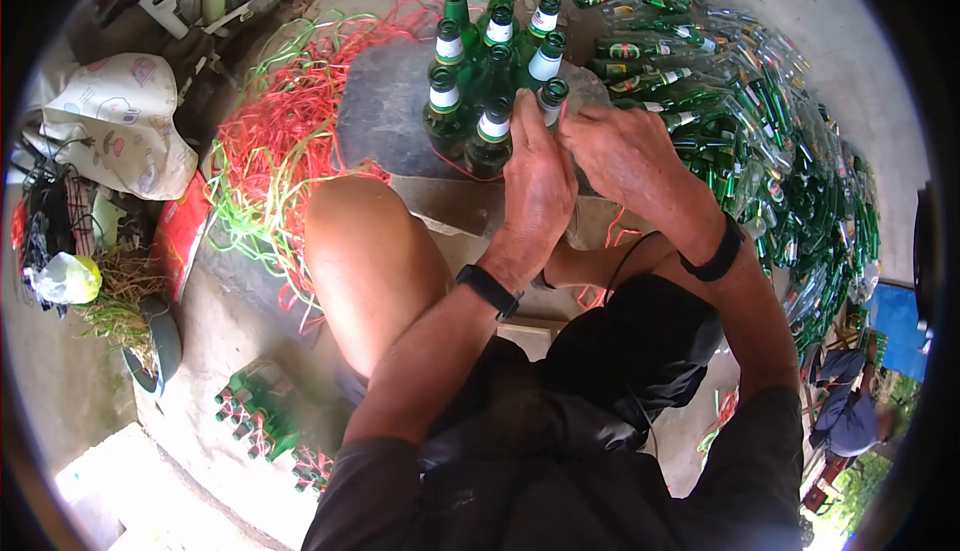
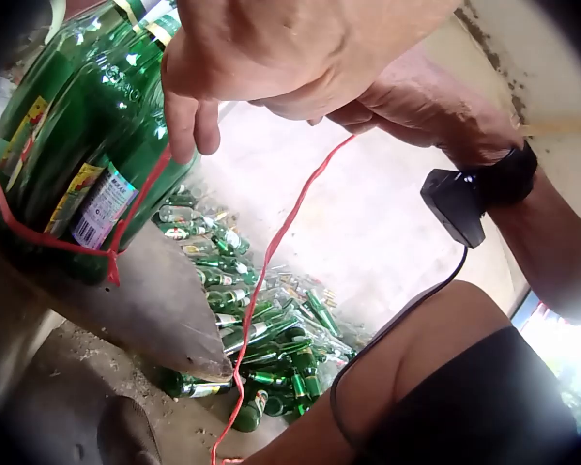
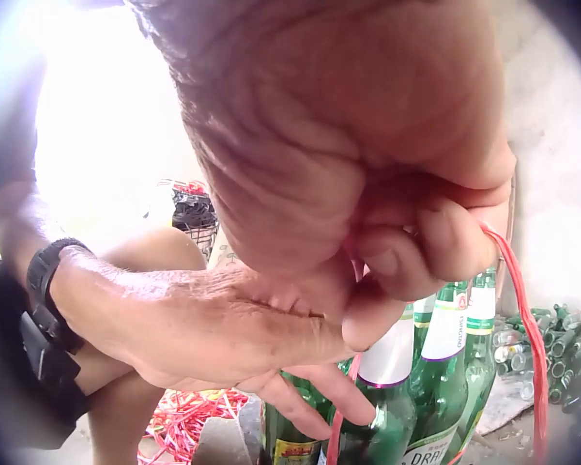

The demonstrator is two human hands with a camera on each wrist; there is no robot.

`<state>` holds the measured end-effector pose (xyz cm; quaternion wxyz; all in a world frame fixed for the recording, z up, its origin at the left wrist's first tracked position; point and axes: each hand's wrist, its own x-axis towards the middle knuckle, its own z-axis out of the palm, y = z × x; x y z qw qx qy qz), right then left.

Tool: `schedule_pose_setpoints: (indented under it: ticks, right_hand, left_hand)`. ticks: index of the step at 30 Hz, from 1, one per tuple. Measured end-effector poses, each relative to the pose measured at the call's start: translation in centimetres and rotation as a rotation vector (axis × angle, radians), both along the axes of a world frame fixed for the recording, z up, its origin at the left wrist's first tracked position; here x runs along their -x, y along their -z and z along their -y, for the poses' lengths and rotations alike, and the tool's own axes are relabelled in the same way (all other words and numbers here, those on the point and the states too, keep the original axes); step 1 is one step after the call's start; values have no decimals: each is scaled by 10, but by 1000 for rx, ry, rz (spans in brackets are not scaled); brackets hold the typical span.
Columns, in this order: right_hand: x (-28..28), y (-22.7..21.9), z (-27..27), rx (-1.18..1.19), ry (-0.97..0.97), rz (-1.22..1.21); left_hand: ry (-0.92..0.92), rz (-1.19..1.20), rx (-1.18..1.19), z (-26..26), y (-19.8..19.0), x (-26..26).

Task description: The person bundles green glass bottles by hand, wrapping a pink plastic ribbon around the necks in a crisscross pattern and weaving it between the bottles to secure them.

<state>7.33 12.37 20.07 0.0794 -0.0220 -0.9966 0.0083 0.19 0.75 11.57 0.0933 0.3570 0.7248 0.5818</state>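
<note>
Several green glass bottles (image 1: 487, 71) with white neck labels stand upright in a tight cluster on a dark slab (image 1: 385, 111). A red plastic string (image 2: 68, 244) runs round their lower bodies, knotted at one side, and rises to the hands. My left hand (image 1: 540, 181) is at the near bottles' necks, its fingers pinching the string. Right beside it, my right hand (image 1: 630, 156) holds the string in curled fingers, the fingertips of both hands meeting. From the right hand a loose length of string (image 3: 528, 334) hangs down. The exact grip of the left fingertips is partly hidden.
Many loose green bottles (image 1: 690, 81) lie piled along the right. A tangle of red and green strings (image 1: 275, 131) spreads on the left. Tied bottle bundles (image 1: 262, 406) lie on the floor at lower left. A patterned cloth bag (image 1: 130, 121) stands far left.
</note>
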Motion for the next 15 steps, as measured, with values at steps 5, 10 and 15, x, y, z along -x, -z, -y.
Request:
schedule_pose_setpoints:
  ticks: [5,10,15]
  right_hand:
    - [-1,-11,7,-8,13,31]
    - [-1,-13,5,24,-31,5]
    - [-7,-18,9,64,-40,38]
  left_hand:
    - [28,-133,-85,18,-9,-10]
    - [18,-270,-168,21,-10,-9]
    - [-19,-237,-55,25,-16,-3]
